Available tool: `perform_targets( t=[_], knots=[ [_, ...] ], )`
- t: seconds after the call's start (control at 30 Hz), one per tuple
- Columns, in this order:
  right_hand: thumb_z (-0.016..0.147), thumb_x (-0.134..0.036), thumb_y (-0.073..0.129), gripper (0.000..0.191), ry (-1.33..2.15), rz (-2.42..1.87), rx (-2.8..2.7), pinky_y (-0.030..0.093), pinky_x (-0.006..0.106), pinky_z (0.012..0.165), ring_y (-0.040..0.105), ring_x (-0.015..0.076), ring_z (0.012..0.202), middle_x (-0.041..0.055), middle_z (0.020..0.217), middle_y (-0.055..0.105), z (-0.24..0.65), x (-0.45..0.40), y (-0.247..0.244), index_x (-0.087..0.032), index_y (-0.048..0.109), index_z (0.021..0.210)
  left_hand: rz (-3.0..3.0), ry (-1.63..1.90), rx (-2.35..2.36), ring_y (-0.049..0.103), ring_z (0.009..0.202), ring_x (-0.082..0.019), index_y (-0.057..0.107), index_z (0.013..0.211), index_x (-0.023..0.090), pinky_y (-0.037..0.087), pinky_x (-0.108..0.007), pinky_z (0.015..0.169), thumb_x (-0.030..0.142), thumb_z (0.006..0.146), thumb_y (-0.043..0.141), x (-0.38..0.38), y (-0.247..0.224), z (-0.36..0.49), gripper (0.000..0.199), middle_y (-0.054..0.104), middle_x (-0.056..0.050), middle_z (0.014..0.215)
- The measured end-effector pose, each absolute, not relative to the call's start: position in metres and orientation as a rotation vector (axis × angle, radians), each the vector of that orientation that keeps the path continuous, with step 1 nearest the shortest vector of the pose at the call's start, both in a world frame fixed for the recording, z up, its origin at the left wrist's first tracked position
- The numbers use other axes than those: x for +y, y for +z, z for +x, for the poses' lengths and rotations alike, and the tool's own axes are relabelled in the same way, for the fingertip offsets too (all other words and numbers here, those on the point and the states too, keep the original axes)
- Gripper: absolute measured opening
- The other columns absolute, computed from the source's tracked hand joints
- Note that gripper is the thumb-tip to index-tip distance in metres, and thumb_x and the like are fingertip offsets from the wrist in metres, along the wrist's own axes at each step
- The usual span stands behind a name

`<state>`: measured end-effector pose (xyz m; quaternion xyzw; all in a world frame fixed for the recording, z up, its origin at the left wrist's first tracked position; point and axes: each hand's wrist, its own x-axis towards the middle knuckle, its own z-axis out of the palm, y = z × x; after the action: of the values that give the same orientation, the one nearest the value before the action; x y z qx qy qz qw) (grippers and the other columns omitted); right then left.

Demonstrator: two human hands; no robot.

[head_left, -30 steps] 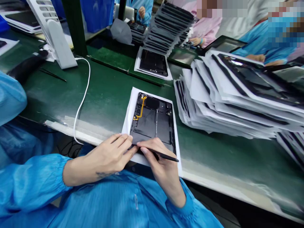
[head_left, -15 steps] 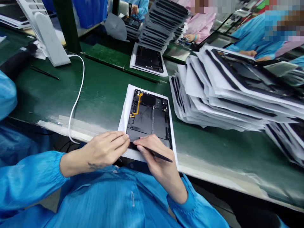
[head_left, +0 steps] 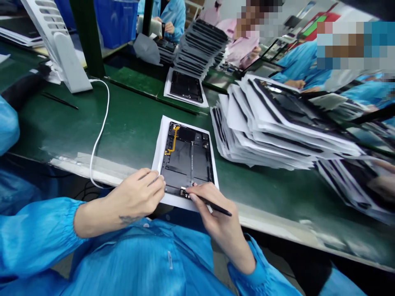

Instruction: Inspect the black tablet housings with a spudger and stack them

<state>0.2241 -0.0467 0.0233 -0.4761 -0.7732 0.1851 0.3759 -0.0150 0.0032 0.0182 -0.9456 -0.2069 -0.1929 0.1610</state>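
A black device casing [head_left: 182,164] with an orange flex strip lies on a white sheet [head_left: 158,144] near the front edge of the green table. My left hand [head_left: 138,193] is closed at the casing's lower left corner, its fingertips at the sheet's edge; what they pinch is too small to make out. My right hand [head_left: 216,205] is closed on a dark pen-like tool [head_left: 217,207] over the lower right part of the casing. Beside its fingertips shows a small metallic part [head_left: 184,191]. The tip of the tool is hidden.
Tall stack of casings and sheets [head_left: 271,131] on the right; a hand [head_left: 384,181] at another pile far right. A white stand [head_left: 70,61], white cable [head_left: 106,111] and black tweezers [head_left: 60,100] lie left. Another casing [head_left: 186,87] lies behind. People work beyond.
My right hand has moved right along the casing's lower edge with the tool, uncovering the small metallic part. The view has shifted slightly. A person's hand has appeared at the far right.
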Motion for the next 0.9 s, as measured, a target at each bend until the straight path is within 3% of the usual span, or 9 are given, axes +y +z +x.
perform_targets(
  t=[0.5,0.63,0.7,0.8,0.9],
  knots=[
    [0.098,-0.008,0.047,0.03,0.082,-1.117,-2.375,0.057,0.039,0.083,0.062,0.0238,0.093,0.0107,0.094,0.07,0.22,-0.064,0.018,-0.015,0.064,0.121,-2.906,-0.494,-0.54,0.054,0.084,-0.022,0.065,0.104,0.012,0.042,-0.034,0.069,0.014,0.099,0.051,0.009,0.005,0.012,0.015,0.062,-0.007,0.091],
    [0.097,-0.009,0.051,0.028,0.274,-1.111,-2.206,0.057,0.038,0.083,0.065,0.0228,0.091,0.0083,0.092,0.071,0.225,-0.063,0.017,-0.02,0.068,0.117,-2.888,-0.496,-0.462,0.058,0.085,-0.023,0.068,0.106,0.011,0.046,-0.035,0.072,0.012,0.098,0.048,0.008,0.007,0.009,0.021,0.065,-0.01,0.093],
    [0.096,-0.011,0.056,0.022,0.428,-1.168,-1.945,0.057,0.036,0.08,0.067,0.0212,0.089,0.006,0.092,0.072,0.23,-0.058,0.015,-0.023,0.071,0.107,-3.007,-0.57,-0.495,0.063,0.093,-0.022,0.067,0.114,0.013,0.05,-0.036,0.081,0.009,0.096,0.047,0.017,0.009,0.001,0.028,0.069,-0.01,0.102],
    [0.096,-0.022,0.06,0.015,0.521,-1.291,-1.606,0.056,0.032,0.073,0.068,0.019,0.082,0.0034,0.087,0.073,0.237,-0.05,0.01,-0.025,0.075,0.097,-3.21,-0.888,-0.941,0.059,0.124,-0.023,0.06,0.135,0.019,0.049,-0.041,0.104,0.008,0.092,0.042,0.042,0.016,-0.015,0.047,0.063,-0.011,0.135],
    [0.097,-0.032,0.061,0.017,0.565,-1.331,-1.478,0.055,0.027,0.067,0.067,0.0173,0.077,0.0023,0.081,0.071,0.24,-0.046,0.007,-0.026,0.077,0.096,-3.327,-1.17,-1.635,0.054,0.135,-0.026,0.035,0.156,0.017,0.055,-0.041,0.099,0.019,0.096,0.044,0.062,0.026,-0.021,0.061,0.043,-0.019,0.157]
  ],
)
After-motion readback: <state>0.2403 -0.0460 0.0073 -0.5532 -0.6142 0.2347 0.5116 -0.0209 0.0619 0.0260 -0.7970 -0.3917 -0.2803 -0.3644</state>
